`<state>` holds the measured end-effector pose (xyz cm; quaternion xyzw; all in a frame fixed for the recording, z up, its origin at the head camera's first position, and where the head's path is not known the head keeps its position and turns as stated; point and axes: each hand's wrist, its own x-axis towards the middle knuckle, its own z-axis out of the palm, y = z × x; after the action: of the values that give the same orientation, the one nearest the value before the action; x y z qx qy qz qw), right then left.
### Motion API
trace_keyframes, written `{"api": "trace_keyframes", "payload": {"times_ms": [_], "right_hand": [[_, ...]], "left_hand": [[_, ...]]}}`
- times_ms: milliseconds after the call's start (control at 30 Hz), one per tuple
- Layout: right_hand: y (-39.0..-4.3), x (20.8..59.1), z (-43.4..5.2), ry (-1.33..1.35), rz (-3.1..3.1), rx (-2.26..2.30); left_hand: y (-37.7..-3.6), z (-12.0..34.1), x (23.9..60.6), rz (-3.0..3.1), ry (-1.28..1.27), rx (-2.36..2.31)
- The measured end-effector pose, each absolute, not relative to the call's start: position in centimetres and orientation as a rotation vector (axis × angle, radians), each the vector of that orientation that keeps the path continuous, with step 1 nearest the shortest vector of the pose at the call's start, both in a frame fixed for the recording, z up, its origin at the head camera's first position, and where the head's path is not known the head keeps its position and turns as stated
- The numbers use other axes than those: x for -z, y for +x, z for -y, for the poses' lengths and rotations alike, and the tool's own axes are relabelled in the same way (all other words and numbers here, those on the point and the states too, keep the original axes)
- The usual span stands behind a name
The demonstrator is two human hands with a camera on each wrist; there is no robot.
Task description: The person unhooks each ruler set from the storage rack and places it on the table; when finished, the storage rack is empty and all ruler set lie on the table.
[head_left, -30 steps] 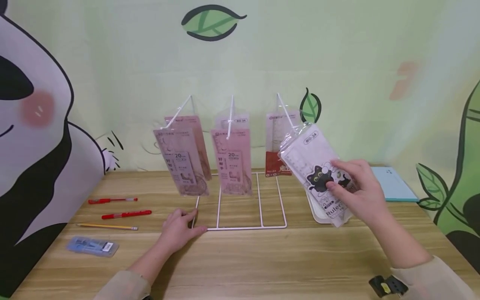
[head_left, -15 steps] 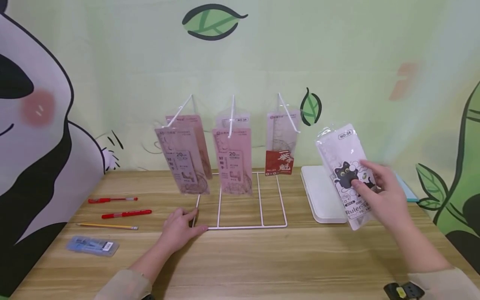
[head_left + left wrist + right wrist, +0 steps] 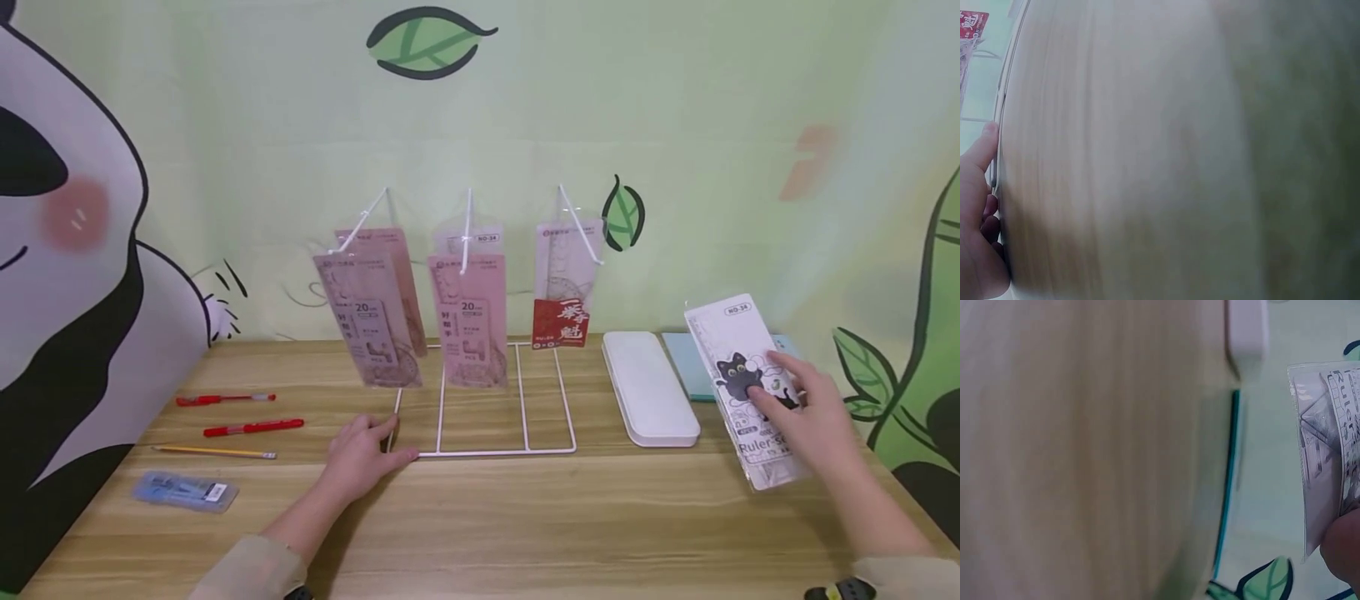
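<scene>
We are seeing the right hand [image 3: 813, 421] pinching a white, clear-wrapped ruler-set packet with a black cat print [image 3: 741, 410] above the table's right side, its top leaning left. Some fingertips are hiding behind it; the right wrist view is cutting it off at the edge. The packet is partly covering a flat pale-blue box [image 3: 684, 360]; a white rounded oblong case [image 3: 651, 392] is lying just beside that. The left hand [image 3: 358, 457] is gripping the white wire rack [image 3: 495, 453] by its near-left corner, the left wrist view cropping the hand. Pink-backed packets [image 3: 468, 325] are hanging from the rack, overlapping, their finest print staying illegible to us.
</scene>
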<state>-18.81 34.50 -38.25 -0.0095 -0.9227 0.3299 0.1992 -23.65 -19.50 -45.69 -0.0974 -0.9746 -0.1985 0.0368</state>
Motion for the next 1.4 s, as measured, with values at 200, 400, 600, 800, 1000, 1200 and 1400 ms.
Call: {"api": "trace_keyframes", "payload": {"times_ms": [200,400,600,800,1000,1200,1400], "right_hand": [[-18.4,40.3,-37.1,-0.073,2.689,-0.846],[-17.7,41.1,-38.8,-0.096,2.775,-0.868],[-16.8,42.3,-40.8,-0.15,2.831,-0.861],[-16.3,42.8,-42.1,-0.234,2.89,-0.794],[-15.8,43.6,-42.8,-0.264,2.937,-0.743],[-15.4,44.0,-43.4,-0.294,2.961,-0.682],[-15.4,44.0,-43.7,-0.287,3.001,-0.625]], "left_hand": [[-23.6,19.4,45.7,2.993,-0.295,0.638],[-23.6,19.3,45.7,2.992,-0.291,0.635],[-23.7,19.0,45.6,2.994,-0.313,0.63],[-23.7,19.0,45.5,2.991,-0.322,0.643],[-23.6,19.4,45.5,2.993,-0.325,0.616],[-23.6,19.3,45.6,2.984,-0.329,0.612],[-23.6,19.4,45.7,2.979,-0.318,0.624]]}}
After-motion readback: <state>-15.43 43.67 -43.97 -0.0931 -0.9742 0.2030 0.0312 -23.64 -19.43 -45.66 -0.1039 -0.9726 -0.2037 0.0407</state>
